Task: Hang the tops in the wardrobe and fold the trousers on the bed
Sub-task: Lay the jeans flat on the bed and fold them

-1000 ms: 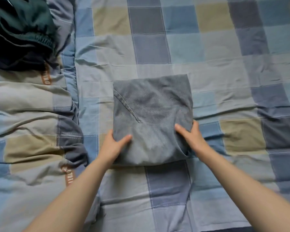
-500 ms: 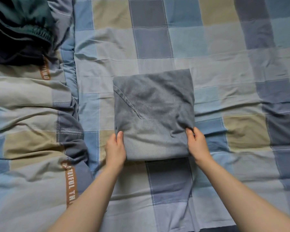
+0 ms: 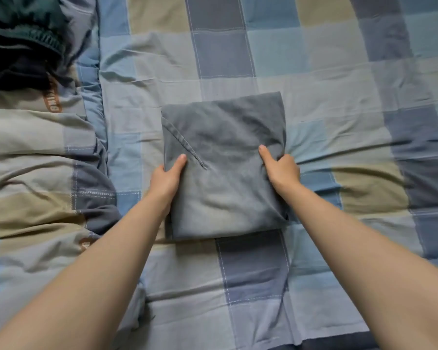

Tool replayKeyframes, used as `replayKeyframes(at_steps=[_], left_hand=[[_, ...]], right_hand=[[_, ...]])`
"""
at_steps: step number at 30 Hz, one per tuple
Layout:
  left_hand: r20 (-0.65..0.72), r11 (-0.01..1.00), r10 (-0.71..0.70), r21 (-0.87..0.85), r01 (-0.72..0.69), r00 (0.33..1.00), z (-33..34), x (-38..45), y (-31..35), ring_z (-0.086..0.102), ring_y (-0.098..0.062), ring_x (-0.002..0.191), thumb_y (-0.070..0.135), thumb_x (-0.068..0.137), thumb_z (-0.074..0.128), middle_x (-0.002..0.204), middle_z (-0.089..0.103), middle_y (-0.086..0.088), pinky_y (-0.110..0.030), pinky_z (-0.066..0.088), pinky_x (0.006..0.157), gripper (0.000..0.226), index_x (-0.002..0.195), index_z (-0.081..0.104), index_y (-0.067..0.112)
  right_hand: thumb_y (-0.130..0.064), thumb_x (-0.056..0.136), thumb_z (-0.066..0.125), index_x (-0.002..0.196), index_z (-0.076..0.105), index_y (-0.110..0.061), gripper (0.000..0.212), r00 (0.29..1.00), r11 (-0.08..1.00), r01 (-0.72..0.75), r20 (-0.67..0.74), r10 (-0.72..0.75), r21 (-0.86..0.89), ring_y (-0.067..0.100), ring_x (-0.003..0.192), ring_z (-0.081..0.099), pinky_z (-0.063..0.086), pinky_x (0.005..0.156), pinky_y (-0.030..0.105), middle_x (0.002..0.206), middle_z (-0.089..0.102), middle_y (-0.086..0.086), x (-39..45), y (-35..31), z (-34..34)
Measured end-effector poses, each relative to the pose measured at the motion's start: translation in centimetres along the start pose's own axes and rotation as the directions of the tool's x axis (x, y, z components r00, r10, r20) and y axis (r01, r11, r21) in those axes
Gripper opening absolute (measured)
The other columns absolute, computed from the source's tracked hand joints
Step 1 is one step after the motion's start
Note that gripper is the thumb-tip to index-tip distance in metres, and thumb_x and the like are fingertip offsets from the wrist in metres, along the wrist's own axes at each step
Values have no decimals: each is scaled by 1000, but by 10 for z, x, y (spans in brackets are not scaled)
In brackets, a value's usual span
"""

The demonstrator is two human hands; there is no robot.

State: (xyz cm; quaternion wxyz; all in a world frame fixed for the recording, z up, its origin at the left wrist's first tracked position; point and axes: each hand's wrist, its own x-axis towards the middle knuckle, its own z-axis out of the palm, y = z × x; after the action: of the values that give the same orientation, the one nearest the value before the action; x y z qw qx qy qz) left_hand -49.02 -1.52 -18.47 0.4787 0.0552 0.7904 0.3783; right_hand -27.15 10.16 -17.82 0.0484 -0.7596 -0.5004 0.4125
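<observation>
Grey trousers, folded into a thick square with a pocket seam showing, lie in the middle of the checked bed sheet. My left hand grips the bundle's left edge, thumb on top and fingers tucked under it. My right hand grips the right edge the same way, thumb pressed onto the cloth. The sheet puckers beside my right hand.
A heap of dark green and navy clothes with an elastic waistband lies at the top left. A rumpled checked duvet with orange lettering fills the left side. The flat sheet stretches to the right and far side.
Both hands slid from the near corners up along the sides of the folded trousers and now clasp its left and right edges. The view shifted slightly nearer.
</observation>
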Motion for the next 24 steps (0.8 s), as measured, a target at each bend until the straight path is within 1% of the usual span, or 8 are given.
replayKeyframes(at_steps=[3,5,6,8,11,16,20,24], left_hand=[[24,993,-26,-115,29,999,4,-7,-1,67,-19,100,55,83,67,114,70,-3,-34,54,85,58,125,63,16],[76,979,-77,-183,90,994,1,-19,-1,69,-22,97,57,84,66,110,72,-4,-34,56,77,58,124,63,15],[110,969,-97,-217,119,989,-1,-27,-1,71,-24,95,57,84,65,106,74,-5,-34,57,72,56,121,64,15],[207,944,-131,-273,186,969,-7,-49,2,73,-25,91,58,84,64,101,76,-6,-34,58,65,53,115,67,16],[324,912,-150,-318,257,934,-17,-87,9,73,-26,92,61,78,65,106,75,-8,-37,60,62,58,115,67,17],[342,948,-102,-253,196,934,-39,-157,31,74,-22,88,58,67,71,102,76,-7,-29,59,59,59,108,71,15],[372,981,-56,-153,120,927,-52,-208,56,74,-22,86,51,68,74,98,76,-10,-28,59,61,56,105,71,9],[422,995,-42,-65,77,906,-55,-257,72,74,-22,80,38,72,76,93,76,-11,-27,57,60,42,100,72,6]], right_hand=[[-74,72,59,127,53,-1,91,994,979,-73,98,55,189,31,114,57,47,97,36,128,59,16,7,6,-17],[-67,71,67,124,57,-6,82,964,934,-145,258,59,326,18,92,69,54,77,26,112,69,7,4,3,-35],[-63,72,70,122,60,-10,74,931,921,-189,360,57,342,16,84,71,55,71,24,104,72,3,1,1,-45],[-59,75,69,118,65,-16,61,839,907,-257,543,37,335,18,89,72,57,74,29,102,74,3,-9,2,-63],[-53,77,71,109,70,-21,45,739,831,-373,673,-3,412,20,94,71,59,71,32,105,74,5,-36,14,-87],[-53,72,75,117,67,-18,57,719,713,-486,695,-3,506,23,105,68,55,84,36,114,70,7,-113,40,-131],[-50,74,73,122,64,-15,60,815,663,-429,579,-8,613,22,106,67,51,92,37,115,70,6,-178,48,-174],[-50,72,74,121,61,-14,63,898,657,-335,440,4,676,20,102,69,54,85,34,111,72,3,-243,62,-221]])
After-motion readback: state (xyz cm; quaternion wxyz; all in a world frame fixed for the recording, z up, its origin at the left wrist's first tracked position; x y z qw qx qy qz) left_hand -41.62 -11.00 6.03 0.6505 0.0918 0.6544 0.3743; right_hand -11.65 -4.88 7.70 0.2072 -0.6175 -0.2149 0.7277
